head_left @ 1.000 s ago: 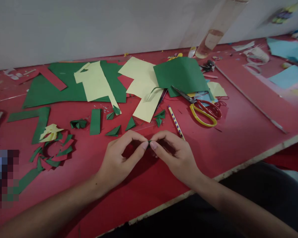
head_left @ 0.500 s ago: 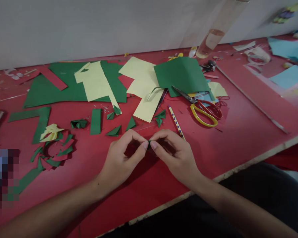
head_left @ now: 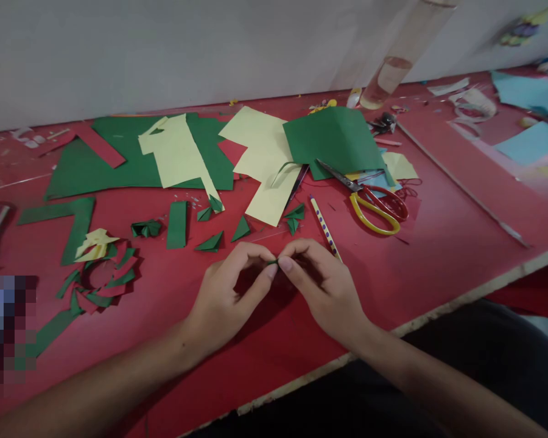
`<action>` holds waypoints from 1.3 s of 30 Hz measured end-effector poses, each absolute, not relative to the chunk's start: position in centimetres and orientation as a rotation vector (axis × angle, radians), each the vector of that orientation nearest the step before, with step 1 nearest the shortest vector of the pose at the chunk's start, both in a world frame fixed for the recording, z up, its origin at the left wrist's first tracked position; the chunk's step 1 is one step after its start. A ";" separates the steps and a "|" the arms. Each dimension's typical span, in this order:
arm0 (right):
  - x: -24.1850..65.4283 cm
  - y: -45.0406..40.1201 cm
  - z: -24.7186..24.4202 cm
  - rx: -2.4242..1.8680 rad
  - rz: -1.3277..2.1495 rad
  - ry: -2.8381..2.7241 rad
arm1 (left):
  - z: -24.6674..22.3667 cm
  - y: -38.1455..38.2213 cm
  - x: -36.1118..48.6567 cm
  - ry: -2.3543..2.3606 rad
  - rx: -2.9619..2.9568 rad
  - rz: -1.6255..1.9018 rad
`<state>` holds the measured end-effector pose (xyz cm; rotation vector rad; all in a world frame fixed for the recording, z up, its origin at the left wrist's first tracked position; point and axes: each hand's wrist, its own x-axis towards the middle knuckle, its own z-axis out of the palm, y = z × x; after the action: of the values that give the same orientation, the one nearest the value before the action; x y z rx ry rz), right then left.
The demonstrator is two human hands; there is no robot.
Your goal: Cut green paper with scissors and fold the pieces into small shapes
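Note:
Between the fingertips of both hands is a small dark green paper piece (head_left: 273, 262), mostly hidden. My left hand (head_left: 235, 289) pinches it between thumb and forefinger, and my right hand (head_left: 322, 283) grips its other side the same way. Just beyond the hands lie folded green triangles (head_left: 241, 229) and a green rectangular strip (head_left: 177, 224). To the left rests a ring of folded red and green paper (head_left: 119, 281), with a crumpled yellow paper piece (head_left: 95, 244) at its upper edge.
Scissors (head_left: 374, 210) with yellow and red handles and a dotted pencil (head_left: 324, 225) lie beyond my right hand. Green sheets (head_left: 333, 140) and pale yellow sheets (head_left: 265, 149) spread along the wall. A clear cylinder (head_left: 388, 73) stands behind them on the red table (head_left: 420, 255).
My left hand's fingertips have shifted slightly, and the green piece now shows as a thin sliver between the hands. The view has moved a little.

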<state>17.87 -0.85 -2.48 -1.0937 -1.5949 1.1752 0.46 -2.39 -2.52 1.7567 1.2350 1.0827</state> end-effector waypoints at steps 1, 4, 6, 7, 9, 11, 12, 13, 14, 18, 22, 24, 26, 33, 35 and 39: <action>17.9 -0.8 -2.5 -1.109 1.173 -1.591 | -2.6 -2.4 0.5 1.219 1.748 1.094; 17.9 -0.8 -2.6 -1.100 1.220 -1.540 | -2.7 -2.5 0.5 1.158 1.726 1.134; 17.8 -0.7 -2.8 -1.066 1.245 -1.497 | -2.8 -2.5 0.5 1.122 1.721 1.149; 17.8 -0.7 -2.9 -1.051 1.241 -1.485 | -2.8 -2.5 0.5 1.112 1.725 1.145; 17.8 -0.8 -3.1 -1.028 1.217 -1.468 | -2.9 -2.5 0.5 1.119 1.740 1.127; 17.7 -0.9 -3.3 -1.019 1.201 -1.445 | -3.0 -2.5 0.5 1.149 1.743 1.108; 17.7 -0.9 -3.4 -1.023 1.193 -1.432 | -3.0 -2.5 0.5 1.152 1.738 1.101; 17.7 -1.0 -3.4 -1.031 1.183 -1.426 | -3.0 -2.5 0.5 1.143 1.729 1.102; 17.8 -1.0 -3.4 -1.043 1.172 -1.434 | -3.0 -2.5 0.5 1.127 1.716 1.106; 18.9 0.1 -2.5 -1.102 1.060 -1.622 | -2.9 -2.3 0.4 1.145 1.613 1.154; 20.8 2.9 -1.7 -1.099 0.482 -1.970 | -2.6 -1.7 0.0 1.232 1.422 1.178; 21.7 4.4 -1.9 -1.117 0.267 -2.113 | -2.5 -1.4 -0.1 1.246 1.350 1.185; 22.2 5.7 -2.7 -1.130 0.183 -2.203 | -2.3 -1.1 -0.2 1.268 1.301 1.210; 22.6 6.9 -4.1 -1.124 0.186 -2.188 | -2.2 -0.7 -0.4 1.241 1.182 1.143; 22.3 6.4 -3.5 -1.120 0.263 -2.134 | -2.3 -0.8 -0.4 1.232 1.206 1.107; 21.6 4.5 -1.6 -1.091 0.622 -1.988 | -2.5 -1.0 -0.6 1.219 1.374 1.179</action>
<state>21.63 4.48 -1.64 -1.0905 -1.9881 0.6215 -0.57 -1.01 -2.53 1.3736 1.2194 1.1793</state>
